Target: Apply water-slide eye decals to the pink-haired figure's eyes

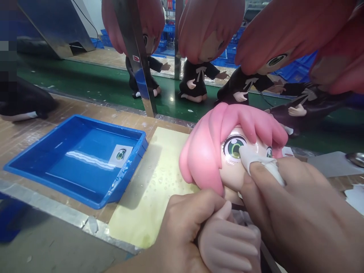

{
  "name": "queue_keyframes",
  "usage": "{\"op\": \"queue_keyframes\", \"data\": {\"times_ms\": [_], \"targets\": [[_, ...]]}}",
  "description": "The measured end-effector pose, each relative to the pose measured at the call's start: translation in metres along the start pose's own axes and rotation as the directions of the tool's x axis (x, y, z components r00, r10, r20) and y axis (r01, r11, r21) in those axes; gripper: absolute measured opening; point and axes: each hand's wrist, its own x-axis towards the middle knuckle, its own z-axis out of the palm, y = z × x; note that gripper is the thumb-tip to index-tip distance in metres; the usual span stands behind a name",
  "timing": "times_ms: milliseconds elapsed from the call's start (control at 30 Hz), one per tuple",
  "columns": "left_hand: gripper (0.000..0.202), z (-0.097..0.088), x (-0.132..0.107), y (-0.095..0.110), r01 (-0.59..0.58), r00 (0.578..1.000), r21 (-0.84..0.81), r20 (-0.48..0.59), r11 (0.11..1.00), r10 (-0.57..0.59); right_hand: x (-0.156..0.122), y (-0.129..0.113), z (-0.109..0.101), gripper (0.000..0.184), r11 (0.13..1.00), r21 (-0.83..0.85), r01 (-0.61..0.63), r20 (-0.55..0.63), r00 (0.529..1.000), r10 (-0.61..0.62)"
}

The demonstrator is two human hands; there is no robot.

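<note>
A large pink-haired doll figure (203,151) lies tilted in front of me, its face with green eyes turned up. My left hand (187,223) is closed around the figure near its pale molded hand (230,242), below the chin. With my right hand (290,193) I pinch a white cloth (263,163), its folded tip touching the face beside the larger green eye (234,148). My right fingers partly cover the cheek and the second eye. The figure's body is mostly hidden behind my hands.
Left stands a blue tray (79,197) holding water and a small eye decal (121,155). A wet yellow sheet (148,204) lies beside it. Several similar figures stand on the green conveyor (170,100) behind a metal post (139,68). White papers (355,199) lie at right.
</note>
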Motion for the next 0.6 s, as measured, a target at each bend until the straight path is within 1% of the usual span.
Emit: {"op": "queue_keyframes", "data": {"times_ms": [67, 133, 200, 267, 333, 367, 467, 500, 567, 600], "targets": [[0.025, -0.002, -0.001, 0.002, 0.016, 1.000, 0.086, 0.025, 0.996, -0.018, -0.003, 0.003, 0.000, 0.020, 1.000, -0.022, 0.007, 0.013, 1.000, -0.007], [0.024, 0.001, -0.001, 0.000, -0.014, 1.000, 0.089, -0.003, 0.996, 0.014, -0.006, 0.006, 0.001, 0.008, 0.998, -0.026, -0.058, 0.004, 0.998, 0.058], [0.031, 0.009, -0.002, -0.005, -0.063, 0.996, 0.016, -0.066, 0.998, 0.064, -0.010, 0.010, 0.003, 0.010, 0.994, -0.029, -0.109, -0.007, 0.994, 0.109], [0.039, 0.017, -0.002, -0.012, -0.069, 0.989, -0.035, -0.136, 0.997, 0.064, -0.011, 0.013, 0.005, 0.013, 0.991, -0.027, -0.131, -0.012, 0.991, 0.131], [0.040, 0.019, -0.003, -0.017, -0.046, 0.988, -0.039, -0.151, 0.998, 0.040, -0.010, 0.016, 0.006, 0.014, 0.990, -0.028, -0.137, -0.008, 0.991, 0.137], [0.038, 0.017, -0.003, -0.018, -0.050, 0.991, -0.035, -0.129, 0.998, 0.045, -0.009, 0.017, 0.006, 0.014, 0.990, -0.029, -0.136, -0.001, 0.991, 0.136], [0.025, 0.007, -0.003, -0.018, -0.116, 0.993, -0.036, 0.009, 0.993, 0.117, -0.003, 0.017, 0.005, 0.014, 0.993, -0.048, -0.106, 0.039, 0.993, 0.108], [0.023, 0.004, -0.002, -0.018, -0.132, 0.990, -0.037, 0.038, 0.990, 0.134, -0.001, 0.016, 0.004, 0.016, 0.993, -0.068, -0.100, 0.064, 0.992, 0.104], [0.023, 0.000, 0.000, -0.017, -0.160, 0.985, -0.049, 0.051, 0.986, 0.162, 0.002, 0.013, 0.003, 0.023, 0.989, -0.114, -0.099, 0.136, 0.984, 0.114], [0.023, 0.000, 0.001, -0.017, -0.169, 0.984, -0.054, 0.045, 0.984, 0.172, 0.003, 0.011, 0.002, 0.025, 0.987, -0.116, -0.112, 0.151, 0.980, 0.129]]}}
